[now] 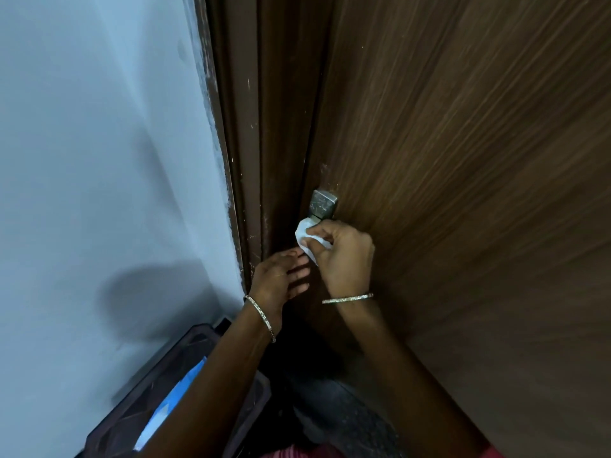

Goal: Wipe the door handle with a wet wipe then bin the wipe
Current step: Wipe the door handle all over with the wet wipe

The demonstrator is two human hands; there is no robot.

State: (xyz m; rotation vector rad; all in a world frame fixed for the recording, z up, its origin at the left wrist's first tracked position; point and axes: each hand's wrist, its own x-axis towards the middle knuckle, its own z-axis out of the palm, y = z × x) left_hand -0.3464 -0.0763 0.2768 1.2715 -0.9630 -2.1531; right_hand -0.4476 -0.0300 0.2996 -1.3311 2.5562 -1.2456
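I judge wiping underway at frame centre: right hand point(340, 256) pinches the wet wipe point(305, 233) against the door handle point(323, 202), left hand point(279, 280) flat and empty below; binning is left.

You had the wet wipe point(305, 234), white and crumpled, gripped in your right hand point(340, 256) and pressed against the lower part of the door handle point(322, 203). The door handle was a dull metal fitting (squared at its upper end, visibly scuffed) mounted near the left edge of the brown door point(463, 160). The bin point(198, 338), dark and open-topped, stood below and to the left, against the wall point(99, 160).
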